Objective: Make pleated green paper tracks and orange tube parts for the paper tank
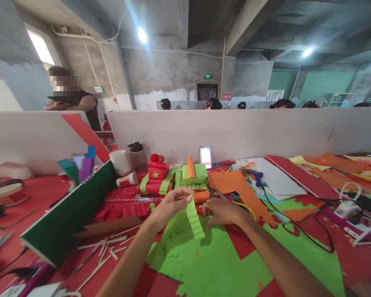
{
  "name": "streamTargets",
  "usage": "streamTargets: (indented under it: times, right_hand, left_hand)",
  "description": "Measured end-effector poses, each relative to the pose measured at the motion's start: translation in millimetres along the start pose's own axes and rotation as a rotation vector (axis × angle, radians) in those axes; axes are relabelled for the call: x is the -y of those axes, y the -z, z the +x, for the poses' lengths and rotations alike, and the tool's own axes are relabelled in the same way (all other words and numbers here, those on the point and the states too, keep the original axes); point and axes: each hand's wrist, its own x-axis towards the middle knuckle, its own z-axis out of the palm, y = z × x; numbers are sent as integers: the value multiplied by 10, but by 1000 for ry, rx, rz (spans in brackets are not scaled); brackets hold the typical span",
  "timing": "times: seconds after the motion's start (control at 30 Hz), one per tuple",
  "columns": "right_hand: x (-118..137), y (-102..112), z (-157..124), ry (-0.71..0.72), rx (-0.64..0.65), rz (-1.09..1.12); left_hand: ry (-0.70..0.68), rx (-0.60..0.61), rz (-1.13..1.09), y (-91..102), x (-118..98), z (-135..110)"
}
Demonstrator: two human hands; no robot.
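Note:
Pinched between the thumb and fingers of my left hand (172, 203) is the upper end of a pleated light-green paper strip (194, 218), which hangs down toward me. My right hand (221, 211) is just right of the strip, fingers bent and apart, over a large green paper sheet (216, 258). Its fingertips are close to an orange paper roll (200, 197); whether they touch it I cannot tell. Scissors (223, 195) lie behind the right hand. Beyond the hands stand a green paper model with an orange tube (191, 168) and a red one with a yellow star (156, 175).
A dark green board (71, 214) stands slantwise at left, near thin sticks (102, 255). A glue gun (257, 177) trails a black cable at right. Orange paper (250, 198), a lit phone (205, 156) and a white partition (235, 128) lie beyond. A person (72, 99) stands behind the partition.

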Motion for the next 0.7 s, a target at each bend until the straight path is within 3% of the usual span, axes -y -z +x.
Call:
streamTargets:
  times: [0.33, 0.7]
  right_hand:
    - [-60, 48, -15, 31, -9, 115]
    - [-156, 161, -41, 39, -124, 897]
  left_hand:
    - [11, 56, 42, -3, 88, 52]
    - [-42, 17, -109, -58, 56, 44]
